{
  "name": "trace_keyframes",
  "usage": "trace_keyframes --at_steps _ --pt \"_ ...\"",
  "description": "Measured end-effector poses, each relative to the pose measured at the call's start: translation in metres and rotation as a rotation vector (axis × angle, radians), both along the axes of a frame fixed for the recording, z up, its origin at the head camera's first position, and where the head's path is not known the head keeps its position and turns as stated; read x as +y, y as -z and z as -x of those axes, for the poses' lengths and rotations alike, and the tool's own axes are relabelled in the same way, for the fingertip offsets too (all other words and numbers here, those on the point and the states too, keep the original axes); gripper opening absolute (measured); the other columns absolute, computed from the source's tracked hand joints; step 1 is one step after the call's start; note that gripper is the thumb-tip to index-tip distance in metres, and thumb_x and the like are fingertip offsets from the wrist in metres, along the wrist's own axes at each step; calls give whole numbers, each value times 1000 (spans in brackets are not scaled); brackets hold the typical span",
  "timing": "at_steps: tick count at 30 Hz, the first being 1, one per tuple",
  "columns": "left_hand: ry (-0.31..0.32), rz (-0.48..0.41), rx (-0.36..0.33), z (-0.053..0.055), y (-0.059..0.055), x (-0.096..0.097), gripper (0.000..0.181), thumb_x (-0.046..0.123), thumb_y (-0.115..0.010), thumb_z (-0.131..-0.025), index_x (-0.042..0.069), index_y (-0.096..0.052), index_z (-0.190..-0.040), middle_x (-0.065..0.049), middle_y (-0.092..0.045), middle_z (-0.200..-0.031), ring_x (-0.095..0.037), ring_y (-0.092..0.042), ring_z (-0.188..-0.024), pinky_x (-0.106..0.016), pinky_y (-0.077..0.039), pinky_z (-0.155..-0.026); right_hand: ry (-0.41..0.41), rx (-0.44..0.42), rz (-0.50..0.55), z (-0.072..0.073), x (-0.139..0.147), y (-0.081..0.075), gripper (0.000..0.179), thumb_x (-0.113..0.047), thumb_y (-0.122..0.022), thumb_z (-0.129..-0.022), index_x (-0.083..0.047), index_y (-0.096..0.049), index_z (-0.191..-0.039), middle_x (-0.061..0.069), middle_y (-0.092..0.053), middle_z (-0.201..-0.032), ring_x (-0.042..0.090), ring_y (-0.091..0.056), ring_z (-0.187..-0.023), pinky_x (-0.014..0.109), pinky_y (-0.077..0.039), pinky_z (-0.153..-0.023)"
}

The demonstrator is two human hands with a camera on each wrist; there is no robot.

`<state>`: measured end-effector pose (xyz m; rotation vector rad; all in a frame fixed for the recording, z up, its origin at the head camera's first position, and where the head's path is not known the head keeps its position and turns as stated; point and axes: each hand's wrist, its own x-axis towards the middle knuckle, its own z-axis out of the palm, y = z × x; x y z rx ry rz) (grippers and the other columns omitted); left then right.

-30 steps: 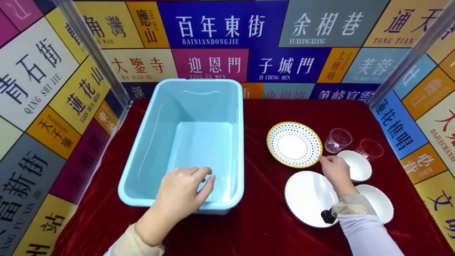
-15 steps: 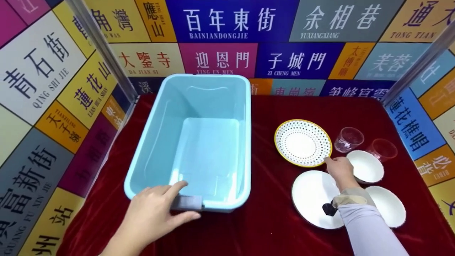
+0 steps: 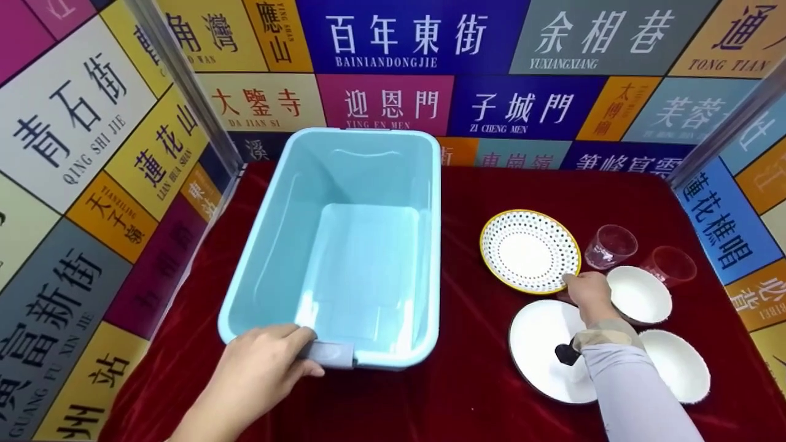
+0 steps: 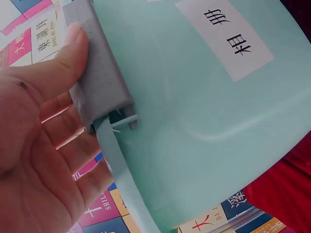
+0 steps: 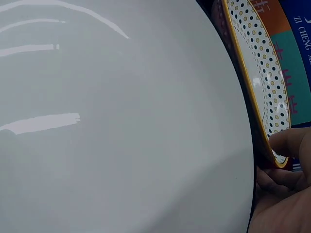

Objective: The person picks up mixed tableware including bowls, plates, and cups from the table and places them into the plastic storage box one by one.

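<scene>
- The blue tub (image 3: 368, 258) is the biggest thing, just left of the middle of the frame. It looks like plastic, so I think it is light for its size, a bit bendy and hard to break. It is pale blue and deep, with round corners and shiny streaks inside.
- The spotted dish (image 3: 530, 252) is right of the middle, just above the white plate (image 3: 546, 344). It is probably hard and stiff, a little slippery, and it could chip if bumped. The rim is the best place to pinch it. It is round and white, with dark and yellow dots and a yellow edge. I cannot tell if it is off the red cloth (image 3: 466, 368).
- The left hand (image 3: 264, 362), low and left of the middle, grips the tub by its handle.
- The right hand (image 3: 589, 294), right of the middle, pinches the dish's lower right edge, thumb on top.
- The grey handle (image 3: 331, 354), on the tub's bottom edge in the frame, looks stiff and good for holding.
</scene>
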<state>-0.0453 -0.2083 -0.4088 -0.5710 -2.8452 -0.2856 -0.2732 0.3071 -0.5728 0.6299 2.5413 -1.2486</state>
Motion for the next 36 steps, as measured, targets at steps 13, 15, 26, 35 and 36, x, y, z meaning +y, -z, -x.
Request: trace_keyframes --at_steps 13,15,26,35,36 --pt "5 15 -39 4 -1 -2 34 48 -82 -74 19 -71 -90 11 -66 -76 -9 -64 -67 -31 -53 -58 85 16 302 4 -3 7 18 -5 -43 -99 8 -50 -109 3 -59 -82 6 -67 -56 23 -63 -64" --pt "5 17 -35 5 0 -2 35 48 -82 -74 19 -70 -90 11 -65 -75 -8 -63 -67 -31 -53 -58 84 30 305 4 -4 6 19 -4 -42 -98 8 -50 -110 3 -59 -83 5 -67 -56 22 -63 -64" --pt "9 -15 -7 3 4 -4 35 48 -82 -74 19 -70 -89 12 -63 -72 -5 -57 -62 -30 -50 -56 110 92 221 5 -6 8 21 -7 -44 -98 6 -59 -102 -4 -61 -78 -1 -64 -61 14 -56 -62" --pt "4 -14 -17 3 3 -4 36 49 -81 -74 18 -72 -92 10 -67 -75 -8 -62 -65 -33 -54 -61 144 144 323 -2 -5 1 22 -3 -41 -98 8 -59 -94 -4 -64 -70 3 -69 -56 19 -61 -62" --pt "2 -14 -18 3 3 -4 36 49 -81 -74 19 -72 -92 10 -67 -76 -9 -62 -65 -34 -54 -61 139 147 330 -3 -5 -1 22 -3 -41 -98 8 -58 -91 -3 -63 -71 4 -69 -57 20 -62 -63"
